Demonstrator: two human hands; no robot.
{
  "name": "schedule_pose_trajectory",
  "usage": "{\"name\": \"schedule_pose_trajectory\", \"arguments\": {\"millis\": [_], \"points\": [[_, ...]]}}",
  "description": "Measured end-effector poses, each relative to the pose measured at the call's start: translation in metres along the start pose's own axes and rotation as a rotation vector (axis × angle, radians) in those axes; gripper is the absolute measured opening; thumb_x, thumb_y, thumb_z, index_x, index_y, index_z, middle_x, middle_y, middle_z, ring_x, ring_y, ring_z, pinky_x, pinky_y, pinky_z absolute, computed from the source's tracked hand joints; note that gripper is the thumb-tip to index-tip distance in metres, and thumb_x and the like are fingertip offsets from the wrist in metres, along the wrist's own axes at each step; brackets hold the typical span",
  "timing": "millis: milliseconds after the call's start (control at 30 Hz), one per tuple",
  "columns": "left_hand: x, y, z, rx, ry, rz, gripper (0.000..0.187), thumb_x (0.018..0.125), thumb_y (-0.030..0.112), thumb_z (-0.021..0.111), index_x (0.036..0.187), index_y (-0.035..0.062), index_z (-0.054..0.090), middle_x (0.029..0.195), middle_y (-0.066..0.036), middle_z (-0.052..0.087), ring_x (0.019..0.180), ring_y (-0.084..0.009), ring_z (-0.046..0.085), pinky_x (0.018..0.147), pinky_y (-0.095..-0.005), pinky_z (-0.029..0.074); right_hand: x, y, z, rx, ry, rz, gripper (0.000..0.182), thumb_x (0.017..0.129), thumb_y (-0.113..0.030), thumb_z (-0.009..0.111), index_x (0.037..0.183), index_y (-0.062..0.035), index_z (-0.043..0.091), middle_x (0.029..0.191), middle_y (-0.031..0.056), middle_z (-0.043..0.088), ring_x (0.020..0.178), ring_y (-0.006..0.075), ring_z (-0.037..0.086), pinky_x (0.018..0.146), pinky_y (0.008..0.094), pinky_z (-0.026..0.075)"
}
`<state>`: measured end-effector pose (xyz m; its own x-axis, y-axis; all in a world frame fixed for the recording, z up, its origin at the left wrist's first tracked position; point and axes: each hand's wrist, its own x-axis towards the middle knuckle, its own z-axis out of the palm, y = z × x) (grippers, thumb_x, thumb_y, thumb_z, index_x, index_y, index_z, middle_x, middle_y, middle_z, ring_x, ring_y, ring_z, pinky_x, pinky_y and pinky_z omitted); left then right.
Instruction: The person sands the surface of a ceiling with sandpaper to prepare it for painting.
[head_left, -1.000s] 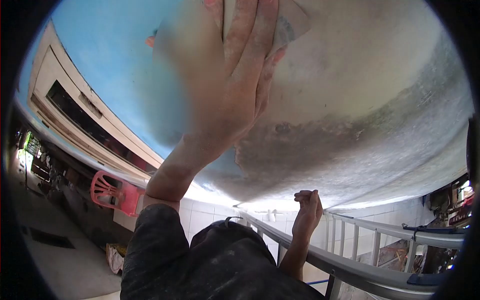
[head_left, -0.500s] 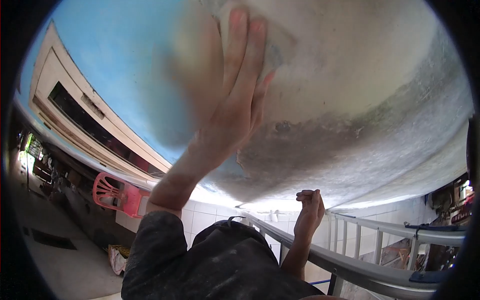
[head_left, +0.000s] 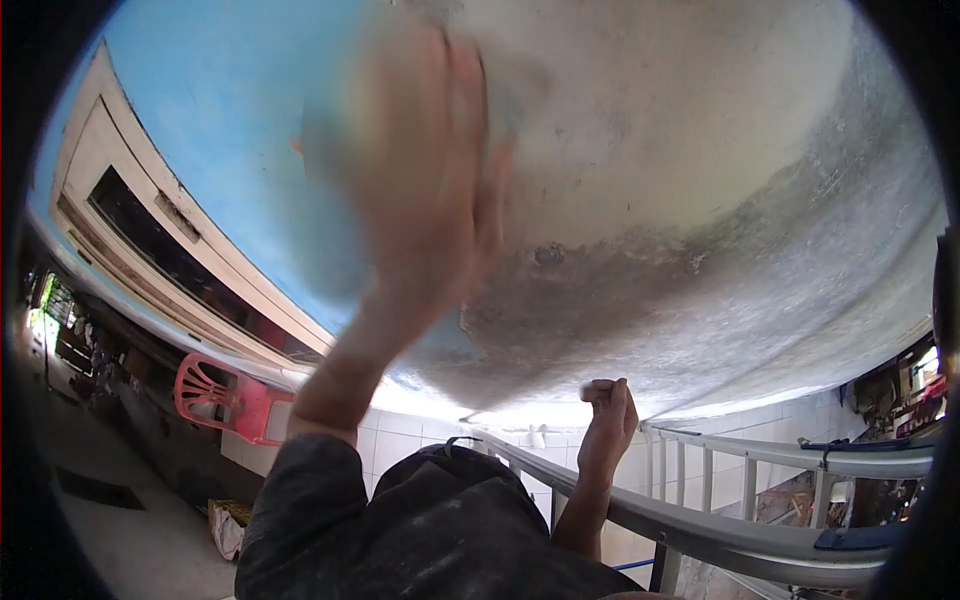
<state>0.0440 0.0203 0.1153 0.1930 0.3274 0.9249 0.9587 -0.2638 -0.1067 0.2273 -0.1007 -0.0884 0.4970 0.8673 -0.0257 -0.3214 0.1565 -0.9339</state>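
My left hand (head_left: 430,170) is raised against the wall (head_left: 620,130), its fingers pointing up and smeared by motion. Whether anything lies under that palm is hidden. Around it the wall changes from blue paint on the left to a patchy beige and grey surface on the right, with a dark stained band (head_left: 600,290) below. Lower down, my right hand (head_left: 612,410) is held near the foot of the wall, above the ladder rail. Its fingers are closed together, and a small blurred thing may be at their tips; I cannot make it out.
An aluminium ladder (head_left: 720,535) lies across the lower right, close to my body. On the left are a framed window or door (head_left: 110,150) and a pink plastic chair (head_left: 255,405). A sack (head_left: 228,530) rests on the floor. White tiles (head_left: 395,430) line the area below.
My left hand has slid left across the wall and is more blurred now. The right hand keeps its closed shape. The whole view has shifted slightly.
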Motion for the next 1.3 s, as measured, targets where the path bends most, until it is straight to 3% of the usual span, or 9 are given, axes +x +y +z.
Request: {"name": "schedule_pose_trajectory", "arguments": {"millis": [67, 167, 267, 367, 533, 767, 1000, 1167, 1300], "points": [[-0.057, 0.015, 0.011, -0.068, -0.166, 0.0, 0.05, 0.096, 0.029, 0.032, 0.141, 0.0083, 0.03, 0.148, -0.011, 0.022, 0.138, -0.0346, 0.015, 0.099, -0.0644, -0.013, 0.005, 0.0, 0.002, 0.012, 0.002, -0.013, 0.039, 0.097, -0.028, 0.041, 0.083, 0.0041, 0.059, 0.069, 0.0092, 0.058, 0.069, 0.0157, 0.055, 0.075, 0.0302, 0.043], [-0.045, 0.01, 0.008, -0.064, 0.017, 0.13, 0.048, 0.093, 0.034, 0.04, 0.136, 0.0115, 0.04, 0.145, -0.005, 0.032, 0.138, -0.0236, 0.019, 0.1, -0.063, -0.017, 0.005, 0.001, 0.0, 0.033, -0.028, -0.001, 0.036, 0.097, -0.027, 0.043, 0.083, 0.002, 0.058, 0.072, 0.0079, 0.057, 0.071, 0.0138, 0.054, 0.074, 0.0293, 0.042], [-0.011, -0.005, -0.002, 0.05, -0.07, 0.081, 0.05, 0.095, 0.03, 0.032, 0.14, 0.0077, 0.032, 0.147, -0.012, 0.025, 0.137, -0.0349, 0.015, 0.099, -0.0635, -0.014, 0.004, -0.001, 0.0, 0.036, -0.045, -0.012, 0.036, 0.097, -0.027, 0.043, 0.083, 0.0016, 0.058, 0.071, 0.0081, 0.058, 0.071, 0.0146, 0.054, 0.074, 0.03, 0.042], [0.014, -0.015, -0.003, 0.035, 0.099, 0.039, 0.051, 0.095, 0.031, 0.032, 0.139, 0.0045, 0.032, 0.146, -0.014, 0.027, 0.137, -0.0354, 0.016, 0.1, -0.0626, -0.013, 0.0, -0.001, -0.002, 0.017, -0.018, -0.007, 0.036, 0.097, -0.027, 0.043, 0.082, 0.0016, 0.058, 0.072, 0.0084, 0.058, 0.071, 0.0151, 0.055, 0.074, 0.0301, 0.042], [-0.084, 0.006, 0.019, -0.021, -0.074, 0.056, 0.052, 0.095, 0.027, 0.033, 0.137, -0.0033, 0.03, 0.145, -0.017, 0.027, 0.136, -0.0374, 0.016, 0.101, -0.0616, -0.012, 0.002, 0.0, -0.003, 0.07, 0.024, -0.006, 0.035, 0.097, -0.027, 0.043, 0.082, 0.0005, 0.059, 0.071, 0.0077, 0.058, 0.07, 0.0153, 0.055, 0.074, 0.0295, 0.042], [0.029, -0.012, -0.017, 0.092, 0.061, 0.044, 0.052, 0.096, 0.029, 0.034, 0.139, -0.0001, 0.03, 0.145, -0.017, 0.027, 0.137, -0.0369, 0.015, 0.1, -0.0624, -0.013, 0.003, 0.003, 0.001, 0.039, -0.037, 0.017, 0.035, 0.097, -0.027, 0.043, 0.082, 0.0013, 0.058, 0.07, 0.0078, 0.057, 0.07, 0.015, 0.054, 0.075, 0.0293, 0.042], [-0.055, -0.005, 0.01, 0.052, -0.064, 0.083, 0.051, 0.096, 0.028, 0.034, 0.14, 0.0023, 0.03, 0.146, -0.015, 0.026, 0.137, -0.0371, 0.012, 0.099, -0.0633, -0.014, 0.003, 0.002, -0.002, 0.068, 0.026, -0.019, 0.039, 0.097, -0.026, 0.04, 0.081, 0.0045, 0.058, 0.07, 0.0102, 0.058, 0.069, 0.0163, 0.055, 0.074, 0.0309, 0.044], [0.023, -0.012, -0.019, 0.129, -0.007, 0.108, 0.051, 0.095, 0.027, 0.035, 0.138, -0.0002, 0.032, 0.145, -0.016, 0.027, 0.137, -0.0397, 0.01, 0.098, -0.0633, -0.017, 0.002, 0.001, 0.001, 0.034, -0.008, -0.015, 0.039, 0.097, -0.026, 0.04, 0.08, 0.0042, 0.058, 0.07, 0.0102, 0.058, 0.069, 0.0159, 0.055, 0.073, 0.0306, 0.045], [-0.013, -0.006, -0.014, 0.063, -0.099, 0.064, 0.05, 0.095, 0.026, 0.035, 0.139, 0.0038, 0.032, 0.146, -0.013, 0.028, 0.137, -0.0412, 0.009, 0.098, -0.0623, -0.018, 0.002, 0.003, -0.002, 0.084, 0.059, -0.021, 0.039, 0.096, -0.027, 0.041, 0.08, 0.004, 0.058, 0.07, 0.0101, 0.058, 0.068, 0.016, 0.055, 0.073, 0.0308, 0.045]]}}
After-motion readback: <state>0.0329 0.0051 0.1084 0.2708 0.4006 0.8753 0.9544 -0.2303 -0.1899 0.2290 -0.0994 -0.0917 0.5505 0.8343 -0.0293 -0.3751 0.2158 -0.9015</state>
